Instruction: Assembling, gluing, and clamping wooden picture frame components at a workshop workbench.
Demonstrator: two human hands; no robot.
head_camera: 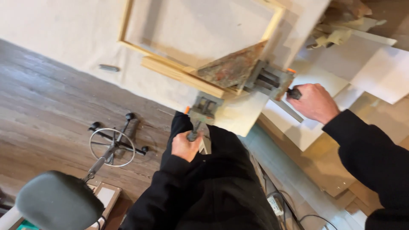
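A person in black sleeves leans over the corner of a table [238,119], both hands on a corner clamp [238,70] that pins a wooden frame [128,25] in place. Nearest the camera, the left hand [186,146] is curled shut, its fingers [182,150] wrapped around the handle of the near screw [194,133], which hangs just below the table's edge. That screw runs up into a grey metal jaw with an orange tip at the table's lip. To the right, the right hand [314,102] closes around the dark handle of the second screw [294,93], which feeds the clamp's other jaw from the side. Between the two jaws sits the clamp's rusty triangular plate, pressed over the meeting point of two pale wooden bars. The frame lies flat on a cream cloth [64,38] that covers the table, its far side running out of view at the top. A small dark object, too blurred to name, rests on the cloth to the left of the frame. On the wood floor [51,98] below stands a stool [59,200] with a padded green seat and a chrome foot ring. White boards [383,72] and sheets of cardboard lie stacked on the right, and cables trail near a power strip [276,205] by the person's legs.
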